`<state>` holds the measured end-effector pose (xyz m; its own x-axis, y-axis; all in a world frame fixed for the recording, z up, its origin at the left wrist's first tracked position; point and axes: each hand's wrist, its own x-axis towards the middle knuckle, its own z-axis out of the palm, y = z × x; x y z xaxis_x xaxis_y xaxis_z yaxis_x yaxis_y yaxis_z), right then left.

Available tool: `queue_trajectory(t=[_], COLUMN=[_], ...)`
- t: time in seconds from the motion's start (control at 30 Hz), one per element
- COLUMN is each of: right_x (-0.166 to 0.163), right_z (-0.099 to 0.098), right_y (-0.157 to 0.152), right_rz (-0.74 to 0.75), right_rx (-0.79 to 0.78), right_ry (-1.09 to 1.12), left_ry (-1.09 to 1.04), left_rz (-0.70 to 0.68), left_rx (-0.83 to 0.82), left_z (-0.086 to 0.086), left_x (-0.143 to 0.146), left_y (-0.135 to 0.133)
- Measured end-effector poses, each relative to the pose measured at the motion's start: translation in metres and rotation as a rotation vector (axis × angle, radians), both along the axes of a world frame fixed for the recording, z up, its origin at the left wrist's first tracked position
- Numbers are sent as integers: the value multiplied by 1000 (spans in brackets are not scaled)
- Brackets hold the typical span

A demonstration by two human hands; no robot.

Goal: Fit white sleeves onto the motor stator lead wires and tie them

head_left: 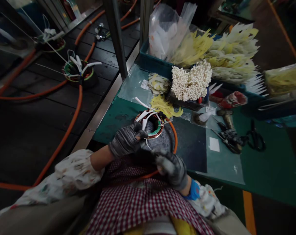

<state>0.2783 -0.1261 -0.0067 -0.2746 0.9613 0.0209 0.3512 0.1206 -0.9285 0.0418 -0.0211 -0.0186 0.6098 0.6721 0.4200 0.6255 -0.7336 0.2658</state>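
A ring-shaped motor stator point(159, 132) with copper windings and a green lining lies on the bench in front of me. Several white sleeves point(144, 123) stick up from its windings, and an orange cable point(175, 135) curves out from its right side. My left hand point(127, 139), in a grey striped glove, is closed at the stator's left edge, with thumb and fingers pinching a white sleeve. Nearer my body, my right hand point(172, 168), gloved too, is curled and partly blurred. A thin white cord point(148, 144) runs from the stator towards its fingers; what they grip is unclear.
Behind the stator lie yellow strips point(165, 106) and a bundle of cream-tipped sticks point(190, 80). A blue bin point(144, 54) holds bags and yellow pieces. A hammer point(227, 118) and black scissors point(257, 137) lie right. Another stator point(89, 80) sits on the roller conveyor point(62, 122) left, past a metal post point(117, 39).
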Motion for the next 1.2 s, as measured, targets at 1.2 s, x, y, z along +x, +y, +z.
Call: queue_trajectory(t=[1.2], right_x=[4], right_z=[26], right_y=[100], right_rz=[-102], right_rx=[24], right_ry=[151], left_ry=[-127], left_rz=[-81], left_rx=[-101], left_z=[6], left_x=[-3], left_y=[13])
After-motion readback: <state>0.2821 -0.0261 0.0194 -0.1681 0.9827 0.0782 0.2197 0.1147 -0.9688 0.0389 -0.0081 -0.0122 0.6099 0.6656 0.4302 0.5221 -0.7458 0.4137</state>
